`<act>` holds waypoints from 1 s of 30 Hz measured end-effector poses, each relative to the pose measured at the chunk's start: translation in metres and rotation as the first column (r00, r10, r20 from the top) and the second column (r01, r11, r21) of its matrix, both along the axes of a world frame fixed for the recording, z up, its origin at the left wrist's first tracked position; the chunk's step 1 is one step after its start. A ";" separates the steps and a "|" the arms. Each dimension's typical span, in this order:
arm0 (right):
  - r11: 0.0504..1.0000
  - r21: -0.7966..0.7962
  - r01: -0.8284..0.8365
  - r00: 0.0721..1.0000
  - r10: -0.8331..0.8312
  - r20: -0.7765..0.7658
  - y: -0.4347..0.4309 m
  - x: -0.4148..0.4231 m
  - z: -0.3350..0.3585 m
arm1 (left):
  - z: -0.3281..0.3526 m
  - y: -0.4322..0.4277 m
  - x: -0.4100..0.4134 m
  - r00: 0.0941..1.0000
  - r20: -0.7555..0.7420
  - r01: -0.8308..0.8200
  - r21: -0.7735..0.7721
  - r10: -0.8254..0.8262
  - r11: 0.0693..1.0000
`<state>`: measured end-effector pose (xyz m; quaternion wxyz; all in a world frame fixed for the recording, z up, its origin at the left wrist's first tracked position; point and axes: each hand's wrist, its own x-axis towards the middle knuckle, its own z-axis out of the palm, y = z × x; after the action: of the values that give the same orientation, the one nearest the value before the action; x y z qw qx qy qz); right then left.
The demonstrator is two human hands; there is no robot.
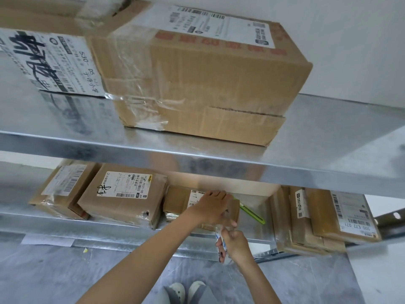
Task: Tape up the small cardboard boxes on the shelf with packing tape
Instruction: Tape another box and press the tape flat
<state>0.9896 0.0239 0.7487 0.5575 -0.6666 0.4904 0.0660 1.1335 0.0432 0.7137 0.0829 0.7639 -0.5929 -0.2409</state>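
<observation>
A small cardboard box (178, 201) with a white label lies on the lower metal shelf (252, 227), partly hidden by my left hand (213, 207), which rests on top of it with its fingers curled over the box's right end. Just below the shelf's front edge, my right hand (234, 245) grips a roll of clear packing tape (220, 249) with a white and blue core. The tape roll sits right under the box's front right corner.
A green utility knife (252, 212) lies on the shelf right of the box. Two labelled boxes (122, 198) sit to the left, a stack of flat parcels (324, 220) to the right. The upper shelf (197, 154) carries a large box (208, 84).
</observation>
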 end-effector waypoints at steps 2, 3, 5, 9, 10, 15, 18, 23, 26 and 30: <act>1.000 -0.006 -0.008 1.000 0.008 -0.006 -0.002 -0.001 -0.001 | -0.003 0.000 -0.006 0.997 0.031 -0.069 -0.109 0.073 0.992; 1.000 -0.008 -0.012 1.000 0.012 -0.004 -0.002 -0.001 -0.002 | -0.006 0.000 -0.009 0.991 0.064 -0.105 -0.157 0.116 0.982; 1.000 -0.009 -0.005 1.000 0.005 0.001 0.001 0.000 -0.002 | -0.010 -0.002 -0.013 0.974 0.117 -0.168 -0.202 0.194 0.965; 1.000 -0.004 0.012 1.000 -0.012 0.011 0.001 -0.001 -0.006 | -0.009 -0.010 -0.019 0.941 0.088 -0.292 -0.270 0.326 0.917; 1.000 -0.009 0.012 1.000 -0.012 0.011 0.001 -0.001 -0.007 | -0.008 -0.012 -0.020 0.929 0.070 -0.329 -0.289 0.363 0.899; 0.999 0.004 0.041 0.999 -0.041 0.032 -0.001 -0.002 -0.014 | 0.014 -0.002 0.001 0.930 -0.241 -0.299 -0.066 0.276 0.952; 0.997 0.036 0.065 0.996 -0.067 0.059 -0.002 -0.002 -0.026 | 0.021 0.022 0.016 0.970 -0.206 -0.133 0.005 0.131 0.991; 0.997 0.037 0.070 0.994 -0.073 0.082 -0.004 -0.001 -0.031 | 0.003 0.032 0.013 0.967 0.228 0.094 0.112 -0.118 0.989; 0.995 0.063 0.084 0.987 -0.092 0.135 -0.008 -0.002 -0.031 | 0.000 0.028 0.012 0.965 0.255 0.059 0.027 -0.064 0.998; 0.970 0.196 0.146 0.945 -0.195 0.263 -0.011 -0.010 -0.016 | 0.020 0.025 0.011 0.999 -0.048 -0.005 0.113 0.010 0.994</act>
<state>0.9793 0.0127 0.7326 0.6810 -0.5728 0.4549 -0.0349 1.1445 0.0685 0.7342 0.0548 0.7636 -0.5731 -0.2922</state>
